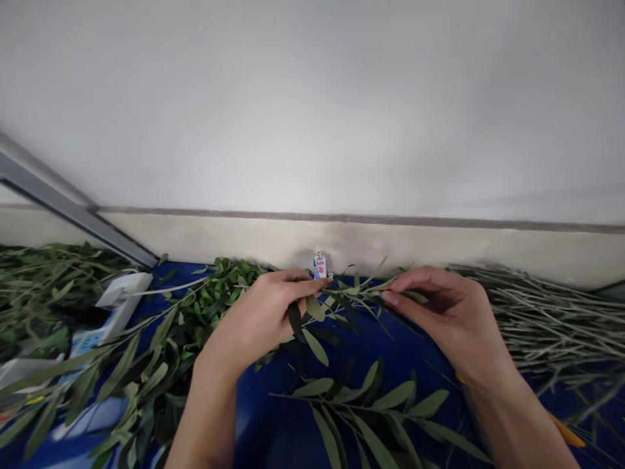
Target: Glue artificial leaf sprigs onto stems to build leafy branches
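My left hand (261, 309) is closed, thumb and forefinger pinching a leafy sprig (359, 301) with narrow grey-green, olive-like leaves. The sprig stretches across to my right hand (446, 306), whose thumb and fingertips are pinched on its other end. Just behind my left fingertips stands a small item with a white and blue label (319, 266) bearing red print; its lower part is hidden. Nearer to me, a loose olive-like branch (385, 407) lies flat on the blue tabletop (268, 430). Long leafy branches (141, 365) spread to the left of my left forearm.
Bare thin stems (551, 319) are heaped at the right. Small green leaves (224, 293) are piled at centre left, beside a white and blue box (124, 293). More foliage (43, 286) lies far left. A yellow object (566, 431) partly shows by my right forearm. A pale wall (342, 117) rises behind.
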Demonstrator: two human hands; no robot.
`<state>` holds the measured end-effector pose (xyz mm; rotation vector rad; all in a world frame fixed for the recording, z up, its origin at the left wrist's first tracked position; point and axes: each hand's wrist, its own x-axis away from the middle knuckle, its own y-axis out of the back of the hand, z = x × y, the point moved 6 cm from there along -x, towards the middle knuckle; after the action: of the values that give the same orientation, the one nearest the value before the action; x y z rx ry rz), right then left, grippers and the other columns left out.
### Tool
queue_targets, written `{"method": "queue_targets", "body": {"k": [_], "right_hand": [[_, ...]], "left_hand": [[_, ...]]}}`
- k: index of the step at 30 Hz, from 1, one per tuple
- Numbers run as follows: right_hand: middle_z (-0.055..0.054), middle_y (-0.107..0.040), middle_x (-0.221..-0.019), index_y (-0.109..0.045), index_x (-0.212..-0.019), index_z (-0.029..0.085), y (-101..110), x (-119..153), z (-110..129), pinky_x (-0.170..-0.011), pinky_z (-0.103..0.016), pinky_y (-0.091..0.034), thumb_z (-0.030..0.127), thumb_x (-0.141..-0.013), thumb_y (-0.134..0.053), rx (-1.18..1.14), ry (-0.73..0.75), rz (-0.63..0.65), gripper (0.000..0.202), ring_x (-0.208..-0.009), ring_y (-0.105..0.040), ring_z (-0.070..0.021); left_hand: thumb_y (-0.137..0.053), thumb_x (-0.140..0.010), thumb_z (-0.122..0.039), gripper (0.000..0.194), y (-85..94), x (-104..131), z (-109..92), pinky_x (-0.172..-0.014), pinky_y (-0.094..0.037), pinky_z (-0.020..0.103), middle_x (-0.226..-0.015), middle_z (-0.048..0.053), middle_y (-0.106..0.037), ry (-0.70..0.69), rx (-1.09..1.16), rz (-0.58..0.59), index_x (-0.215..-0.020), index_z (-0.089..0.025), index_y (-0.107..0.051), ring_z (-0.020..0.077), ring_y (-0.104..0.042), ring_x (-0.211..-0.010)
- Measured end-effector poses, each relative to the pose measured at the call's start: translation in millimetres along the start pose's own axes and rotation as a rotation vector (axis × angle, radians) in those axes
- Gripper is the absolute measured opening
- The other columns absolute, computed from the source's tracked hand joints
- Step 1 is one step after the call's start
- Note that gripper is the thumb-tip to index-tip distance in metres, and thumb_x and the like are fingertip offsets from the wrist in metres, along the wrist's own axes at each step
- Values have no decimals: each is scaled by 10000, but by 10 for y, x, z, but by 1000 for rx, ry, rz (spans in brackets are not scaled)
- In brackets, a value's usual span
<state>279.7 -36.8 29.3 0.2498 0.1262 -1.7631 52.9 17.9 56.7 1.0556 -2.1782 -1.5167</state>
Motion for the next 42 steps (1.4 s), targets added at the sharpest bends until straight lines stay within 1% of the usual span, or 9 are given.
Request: {"method": "queue_targets", "body": {"k": [5,13,20,24,28,30,32,36,42], "right_hand": [[-39,-796,-866,-760,-811,245,-7,5,20,-690,-258,-605,266,-834,-835,30,9,8,81,-769,-740,-183],[-20,-789,-884,-763,-832,254,-24,14,42,-705,-221,-585,225,-862,-813,34,-7,40,65,-811,-733,-163],[-23,-794,-917,-762,-838,259,-15,29,111,-740,-244,-580,224,-887,-786,127,8,43,64,-879,-738,-184],[-33,-787,-908,-739,-827,248,-12,24,137,-727,-267,-570,231,-894,-772,180,11,55,77,-881,-733,-199],[-13,-748,-806,-598,-804,241,20,27,147,-667,-275,-551,224,-873,-783,227,-16,40,198,-797,-729,-199],[17,-700,-730,-479,-795,253,37,29,142,-600,-267,-509,223,-872,-778,260,-58,38,311,-726,-710,-189],[32,-675,-711,-413,-796,258,46,30,140,-553,-256,-453,226,-884,-764,288,-87,38,363,-684,-687,-174],[16,-711,-754,-414,-804,256,51,28,146,-547,-255,-411,216,-894,-755,299,-65,15,355,-705,-689,-169],[-39,-777,-878,-373,-814,264,28,18,99,-633,-277,-483,204,-893,-745,263,-19,7,385,-830,-736,-213]], "left_hand": [[-516,-961,-60,457,9,-1,-28,-779,-621,364,-1157,92,-757,7,-11,5,-1344,-211,-715,256,-733,-944],[-514,-965,-68,432,10,-8,-24,-781,-626,365,-1171,87,-761,-10,-19,-15,-1307,-213,-736,261,-741,-966],[-547,-966,-97,395,26,-7,-58,-773,-631,316,-1091,83,-777,-13,-52,-18,-1271,-236,-756,237,-756,-915],[-557,-948,-62,422,8,5,-65,-808,-628,328,-1168,92,-762,-20,-94,-9,-1288,-231,-743,251,-757,-984],[-577,-920,-17,465,-30,12,-81,-853,-625,357,-1229,93,-742,-24,-157,20,-1297,-240,-734,264,-757,-1019],[-583,-911,-7,482,-39,8,-112,-879,-626,380,-1228,93,-742,-35,-189,20,-1308,-240,-728,274,-755,-1031],[-584,-903,3,500,-50,-1,-148,-902,-627,401,-1224,96,-743,-46,-203,19,-1326,-228,-718,285,-751,-1047],[-541,-884,47,557,-93,-17,-173,-894,-636,415,-1241,95,-740,-30,-197,40,-1353,-208,-698,283,-750,-1048],[-533,-901,24,555,-166,-16,-126,-910,-637,421,-1289,84,-730,15,-194,107,-1371,-228,-687,283,-743,-1082]]}}
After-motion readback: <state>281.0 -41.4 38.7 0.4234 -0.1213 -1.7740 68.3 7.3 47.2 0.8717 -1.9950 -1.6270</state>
